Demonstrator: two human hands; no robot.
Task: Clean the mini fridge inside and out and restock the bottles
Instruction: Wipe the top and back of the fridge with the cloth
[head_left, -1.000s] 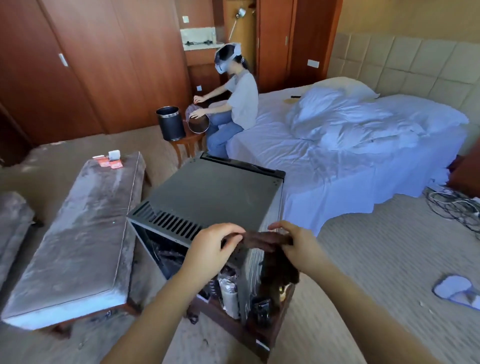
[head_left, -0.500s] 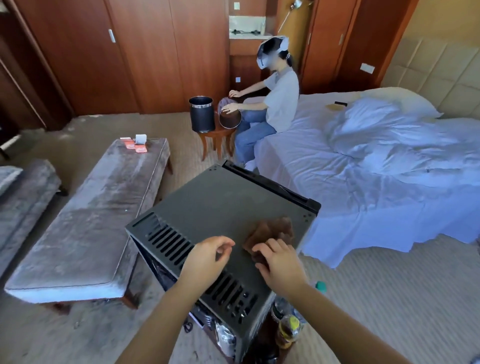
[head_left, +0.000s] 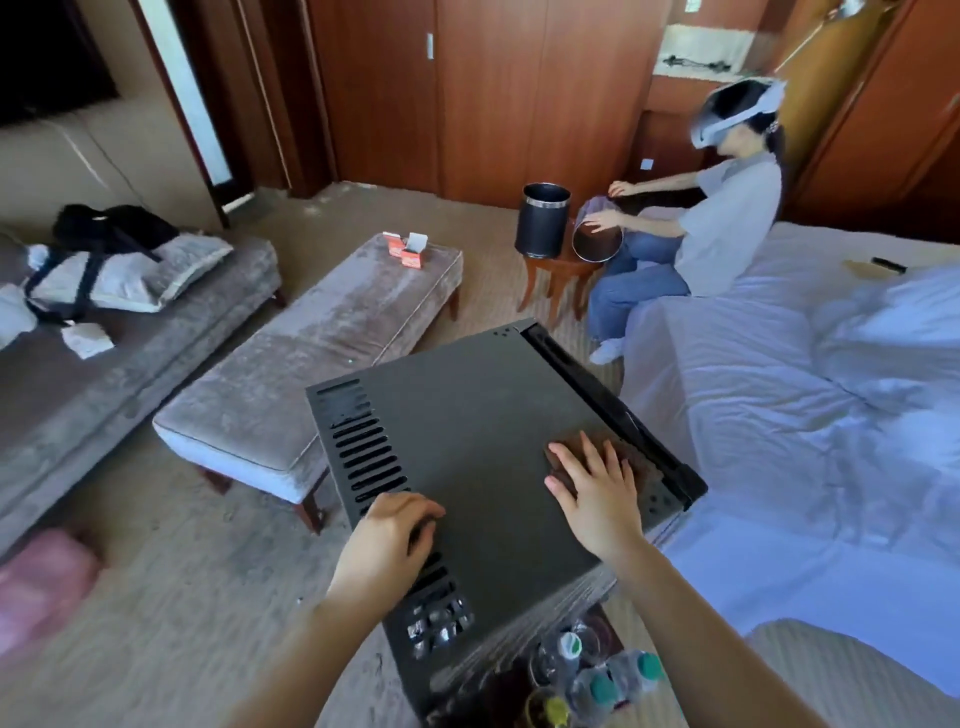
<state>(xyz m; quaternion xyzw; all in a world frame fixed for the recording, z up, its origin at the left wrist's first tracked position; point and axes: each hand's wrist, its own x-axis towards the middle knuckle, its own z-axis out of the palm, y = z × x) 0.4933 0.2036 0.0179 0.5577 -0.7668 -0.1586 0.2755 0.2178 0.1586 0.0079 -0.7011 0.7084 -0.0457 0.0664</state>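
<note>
Interior, daylight, moderately bright, soft and diffuse. Brightest area: bed sheets (head_left: 779, 389) at right, with a cool bluish cast; wood panelling (head_left: 493, 93) reads warm red-brown. Upper left corner near black. Shadows faint and soft-edged; dull sheen on the mini fridge (head_left: 467, 415) top. Wide-angle distortion: door frame (head_left: 171, 104) at left leans and bows, edges stretched. Blur: pink shape (head_left: 41, 587) at lower left heavily smeared; bottles (head_left: 602, 686) at bottom edge soft; headset (head_left: 727, 114) at upper right slightly streaked. Centre fairly sharp.
</note>
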